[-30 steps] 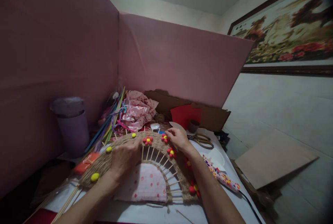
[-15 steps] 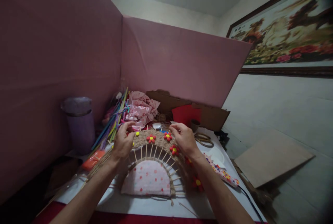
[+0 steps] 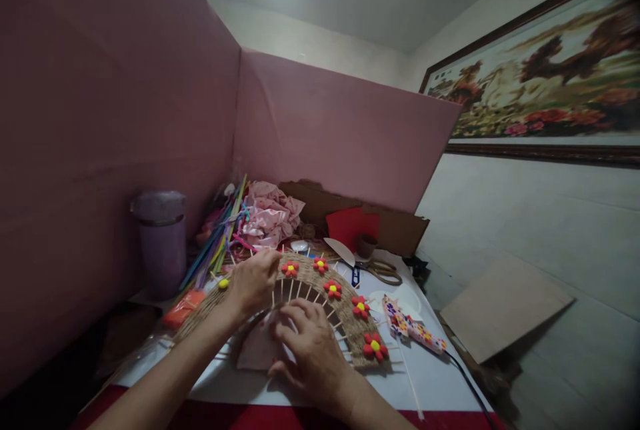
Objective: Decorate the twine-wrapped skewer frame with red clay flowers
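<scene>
A woven twine arch on thin sticks lies on the white table, with red flowers with yellow centres along its right half. A yellow dot sits on its left part. My left hand is closed at the upper left of the arch, fingertips bent down against the weave; what they pinch, if anything, is hidden. My right hand lies over the dotted half-round cloth inside the arch, fingers apart and slightly curled. It covers much of the cloth.
A floral glue gun with a black cord lies at the right. Behind it are scissors, a small brown cup and red sheets. Pipe cleaners, crumpled pink cloth, an orange packet and a purple tumbler stand left.
My right hand has left the arch's upper right and come down onto the half-round cloth, uncovering the right-side flowers. My left hand has shifted right along the arch. The camera view has tilted.
</scene>
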Demonstrator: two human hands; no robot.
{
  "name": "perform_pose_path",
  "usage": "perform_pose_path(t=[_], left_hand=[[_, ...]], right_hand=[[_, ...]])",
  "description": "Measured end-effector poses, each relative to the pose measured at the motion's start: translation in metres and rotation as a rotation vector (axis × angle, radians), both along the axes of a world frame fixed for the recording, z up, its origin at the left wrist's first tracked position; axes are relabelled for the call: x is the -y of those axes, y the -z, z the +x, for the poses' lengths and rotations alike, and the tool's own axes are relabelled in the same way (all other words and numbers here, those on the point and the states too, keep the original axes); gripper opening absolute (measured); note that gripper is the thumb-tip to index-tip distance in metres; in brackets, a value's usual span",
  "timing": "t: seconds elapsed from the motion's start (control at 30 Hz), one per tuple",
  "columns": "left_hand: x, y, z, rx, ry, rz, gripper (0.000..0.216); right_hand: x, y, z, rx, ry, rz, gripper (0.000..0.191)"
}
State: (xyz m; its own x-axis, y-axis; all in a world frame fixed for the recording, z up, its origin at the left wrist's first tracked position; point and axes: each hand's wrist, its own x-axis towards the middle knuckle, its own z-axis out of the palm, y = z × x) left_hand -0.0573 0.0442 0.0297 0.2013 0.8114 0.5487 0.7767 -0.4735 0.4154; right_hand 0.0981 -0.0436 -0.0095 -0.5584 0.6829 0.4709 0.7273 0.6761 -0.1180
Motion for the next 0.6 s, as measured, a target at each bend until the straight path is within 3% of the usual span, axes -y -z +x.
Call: perform_pose_path(t=[0.07, 0.17, 0.6], left_hand=[[0.004, 0.002, 0.001, -0.235, -0.037, 0.082, 0.028], [0.006, 0.006, 0.002, -0.410, -0.039, 0.148, 0.033], [0.004, 0.013, 0.008, -0.524, -0.034, 0.229, 0.036]], right_hand=[[0.000, 0.002, 0.001, -0.007, -0.007, 0.009, 0.033], [0.000, 0.002, 0.002, -0.007, -0.014, 0.023, 0.036], [0.003, -0.004, 0.007, 0.021, 0.008, 0.006, 0.037]])
